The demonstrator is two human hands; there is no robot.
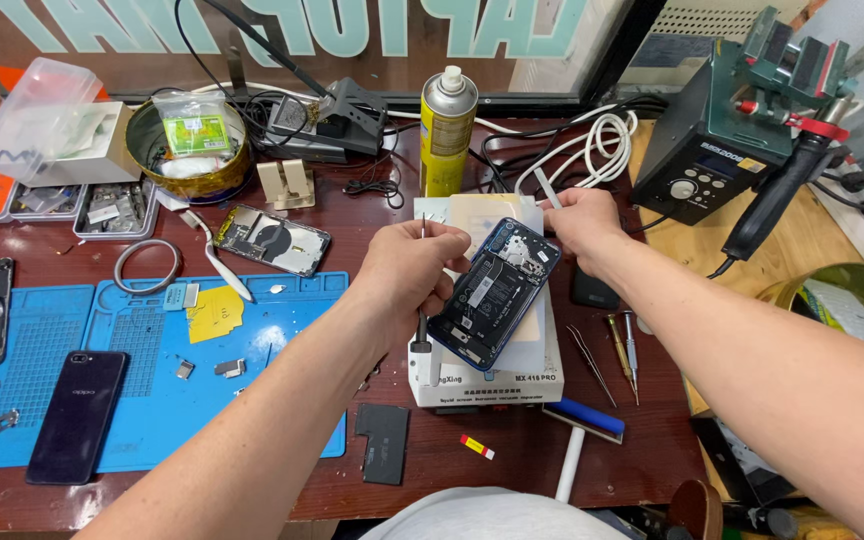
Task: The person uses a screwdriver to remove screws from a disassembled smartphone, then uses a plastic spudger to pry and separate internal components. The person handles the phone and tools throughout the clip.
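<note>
We look down on a dark red-brown wooden workbench (pixel 512 450) set against a window, crowded with repair gear. At its middle stands a white box-shaped heating platform (pixel 492 380), and on top of it lies the opened blue smartphone with its back cover off (pixel 492 292), tilted with its camera end toward the upper right and its circuit board and black battery exposed. Our left hand (pixel 407 270) rests at the phone's left edge, fingers pinched around a thin metal tool with a dark handle (pixel 422 325) held roughly upright, its lower end at the platform's front left corner. Our right hand (pixel 582 218) sits at the phone's upper right corner, fingers closed on a slim pale strip-like tool (pixel 546 188); whether it touches the phone we cannot tell. Behind the phone stands a yellow spray can with a white cap (pixel 447 130). To the right of the platform lie several small precision screwdrivers (pixel 620 350). To the left lies a blue silicone work mat (pixel 142 370), with a dark intact smartphone (pixel 77 415) lying on its lower left part. A dark green hot-air station (pixel 722 150) stands at the far right.
</note>
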